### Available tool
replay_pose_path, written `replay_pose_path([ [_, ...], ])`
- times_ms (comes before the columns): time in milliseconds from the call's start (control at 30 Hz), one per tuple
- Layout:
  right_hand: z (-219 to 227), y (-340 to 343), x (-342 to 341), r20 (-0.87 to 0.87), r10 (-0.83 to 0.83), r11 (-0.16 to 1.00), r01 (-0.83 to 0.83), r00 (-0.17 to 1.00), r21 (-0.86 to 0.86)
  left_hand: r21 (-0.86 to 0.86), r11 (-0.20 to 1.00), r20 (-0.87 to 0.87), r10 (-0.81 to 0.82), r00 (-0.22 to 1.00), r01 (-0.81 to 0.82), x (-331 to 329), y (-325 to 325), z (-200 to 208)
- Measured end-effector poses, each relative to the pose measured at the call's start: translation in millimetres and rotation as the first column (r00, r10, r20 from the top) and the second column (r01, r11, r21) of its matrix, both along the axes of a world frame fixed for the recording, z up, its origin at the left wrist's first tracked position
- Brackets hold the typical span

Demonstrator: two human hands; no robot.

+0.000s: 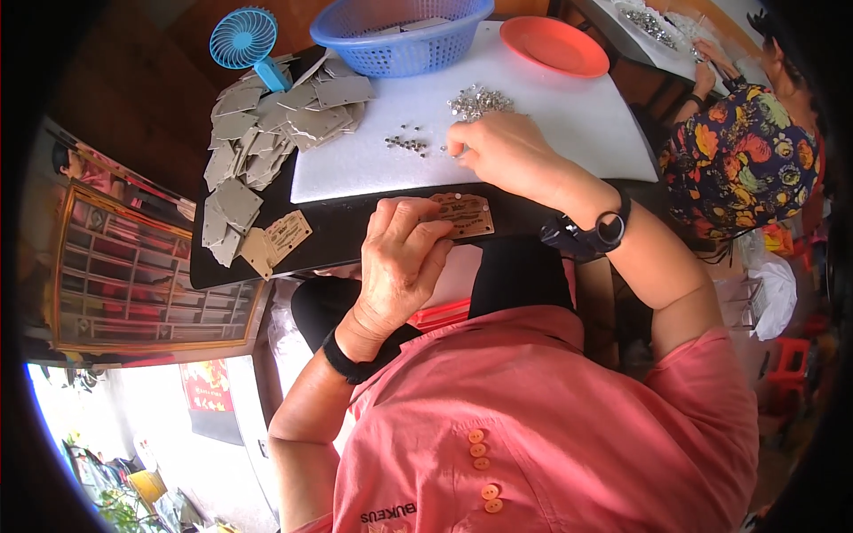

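Observation:
My left hand (pixel 404 240) is closed on a small brown printed plate (pixel 473 217) at the table's near edge, its fingers covering the plate's left end. Small studs show near the plate's corners. Over the white foam sheet (pixel 355 173), my right hand (pixel 502 151) has thumb and fingers drawn together in a pinch; what sits between the fingertips is too small to make out. Just beyond that hand lies a heap of shiny metal studs (pixel 480 100). To its left, a few dark little studs (pixel 407 143) are scattered on the foam.
Grey flat plates (pixel 258 124) are piled on the left, with light brown printed plates (pixel 277 242) nearer me. A blue fan (pixel 244 40), a blue basket (pixel 404 44) and a red plate (pixel 555 46) stand farther back. Another person (pixel 742 155) works at the right.

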State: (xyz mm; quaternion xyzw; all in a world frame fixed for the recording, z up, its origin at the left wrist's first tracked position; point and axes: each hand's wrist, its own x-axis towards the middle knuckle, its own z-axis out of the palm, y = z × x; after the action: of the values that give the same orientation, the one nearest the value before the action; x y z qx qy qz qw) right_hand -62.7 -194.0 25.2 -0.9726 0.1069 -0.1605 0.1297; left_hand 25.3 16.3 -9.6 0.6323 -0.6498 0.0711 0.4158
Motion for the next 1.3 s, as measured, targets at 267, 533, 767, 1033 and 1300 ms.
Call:
replay_pose_path([
  [267, -8, -2, 0, 0.058, -0.034, 0.997, 0.030, 0.998, 0.075, 0.076, 0.997, -0.019, 0.003, 1.000, -0.001, -3, -4, 0],
  [533, -8, -6, 6, 0.002, 0.055, 0.998, -0.055, 0.998, 0.012, 0.019, 0.995, 0.010, 0.096, 0.995, -0.096, -13, -5, -6],
  [767, -2, -1, 0, -0.012, 0.082, 0.996, -0.082, 0.997, -0.043, 0.005, 0.995, 0.036, 0.094, 0.995, -0.095, -13, -1, -12],
  [1033, 5, 23, -16, -0.034, 0.119, 0.969, -0.108, 0.992, 0.224, -0.079, 0.988, 0.009, 0.131, 0.991, -0.129, -19, 0, -21],
  [1300, 22, 35, -6, -0.226, 0.084, 0.895, 0.026, 0.970, 0.445, -0.140, 0.982, 0.043, 0.134, 0.990, -0.127, -19, 1, -24],
])
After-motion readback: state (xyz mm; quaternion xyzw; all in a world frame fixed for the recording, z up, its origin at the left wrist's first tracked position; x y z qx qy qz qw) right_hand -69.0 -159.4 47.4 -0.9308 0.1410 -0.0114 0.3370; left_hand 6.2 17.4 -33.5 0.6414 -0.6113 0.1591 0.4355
